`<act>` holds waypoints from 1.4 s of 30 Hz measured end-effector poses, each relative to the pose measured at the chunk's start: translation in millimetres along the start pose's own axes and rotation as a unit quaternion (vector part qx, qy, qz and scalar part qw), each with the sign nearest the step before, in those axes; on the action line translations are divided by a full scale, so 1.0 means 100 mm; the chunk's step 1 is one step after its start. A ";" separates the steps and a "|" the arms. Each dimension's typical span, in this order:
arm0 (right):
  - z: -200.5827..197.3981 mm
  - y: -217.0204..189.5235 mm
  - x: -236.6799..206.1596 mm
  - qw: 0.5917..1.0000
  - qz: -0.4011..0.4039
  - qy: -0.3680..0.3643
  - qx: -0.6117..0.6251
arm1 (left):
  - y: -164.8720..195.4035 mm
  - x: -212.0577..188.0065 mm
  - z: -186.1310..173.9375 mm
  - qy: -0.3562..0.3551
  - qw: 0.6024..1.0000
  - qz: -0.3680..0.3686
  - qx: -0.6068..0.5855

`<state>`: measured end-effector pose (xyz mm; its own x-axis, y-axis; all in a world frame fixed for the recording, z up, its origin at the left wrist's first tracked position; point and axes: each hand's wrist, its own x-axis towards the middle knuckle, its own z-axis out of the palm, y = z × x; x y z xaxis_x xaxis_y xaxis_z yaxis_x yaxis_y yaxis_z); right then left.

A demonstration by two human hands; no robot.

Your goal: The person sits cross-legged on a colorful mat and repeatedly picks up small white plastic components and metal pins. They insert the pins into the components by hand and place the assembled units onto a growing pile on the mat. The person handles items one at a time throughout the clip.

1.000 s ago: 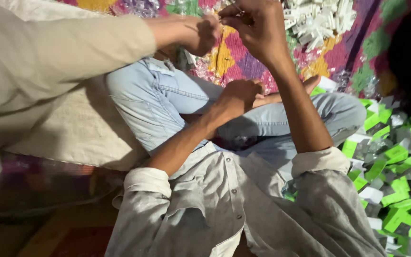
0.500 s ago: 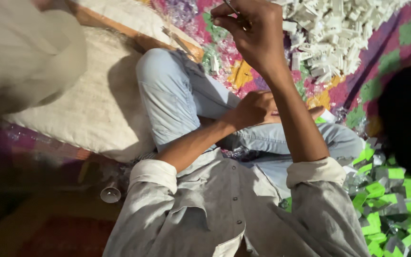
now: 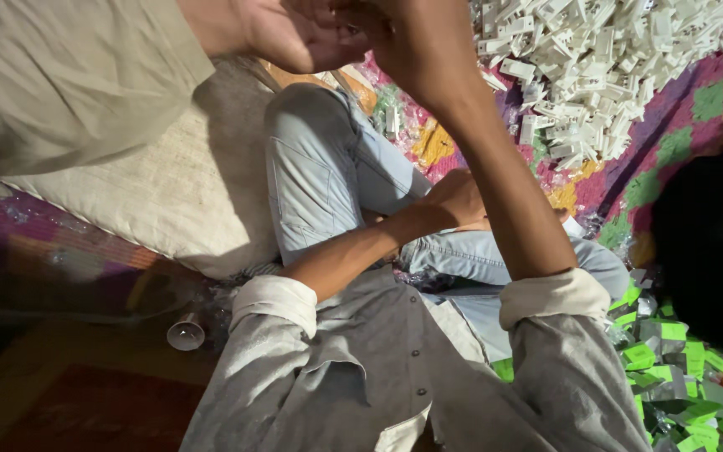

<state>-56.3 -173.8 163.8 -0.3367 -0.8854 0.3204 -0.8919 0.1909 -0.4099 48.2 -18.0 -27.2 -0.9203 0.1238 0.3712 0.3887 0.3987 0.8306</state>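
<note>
Dim, warm light; dark, blurred edges

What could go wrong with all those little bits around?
The right hand is raised against another person's hand; anything small passed there might drop into the pile of white plastic pieces and get lost. The green pieces by the leg could scatter if it shifts.

Matt white plastic parts (image 3: 604, 63), glossy green packets (image 3: 671, 368), coarse woven cushion (image 3: 161, 201)
</note>
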 end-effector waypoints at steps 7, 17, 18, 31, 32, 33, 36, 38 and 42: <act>0.14 0.21 -0.20 0.997 0.062 0.046 0.006 | 0.17 0.17 -0.24 -0.080 0.981 -0.168 -0.063; -0.67 0.82 -2.09 0.931 0.289 0.196 0.108 | -0.03 0.21 -0.56 -0.009 0.968 -0.225 0.112; -0.64 0.87 -2.31 0.934 0.317 0.151 0.071 | -0.06 0.21 -0.55 0.019 0.969 -0.208 0.129; 0.00 1.23 -3.76 0.932 0.357 0.050 0.021 | -0.24 0.14 -0.21 -0.122 0.930 -0.239 0.252; 0.06 1.23 -3.71 0.934 0.354 0.035 0.028 | -0.24 0.15 -0.19 -0.132 0.926 -0.240 0.261; 0.11 1.21 -3.67 0.938 0.344 0.032 0.027 | -0.24 0.14 -0.17 -0.138 0.922 -0.251 0.262; 0.26 1.15 -3.55 0.945 0.325 0.022 0.009 | -0.20 0.16 -0.15 -0.150 0.914 -0.266 0.268; 0.36 1.17 -3.45 0.947 0.319 0.015 -0.021 | -0.15 0.18 -0.18 -0.142 0.914 -0.259 0.278; 0.55 1.20 -3.31 0.927 0.371 -0.041 -0.022 | -0.05 0.24 -0.28 -0.106 0.927 -0.268 0.241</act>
<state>-35.0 118.5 -38.5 -0.8406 -0.5319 -0.1025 -0.4356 0.7763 -0.4558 25.7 -42.2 -11.0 -0.9835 -0.0536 -0.1728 -0.1444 0.8079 0.5714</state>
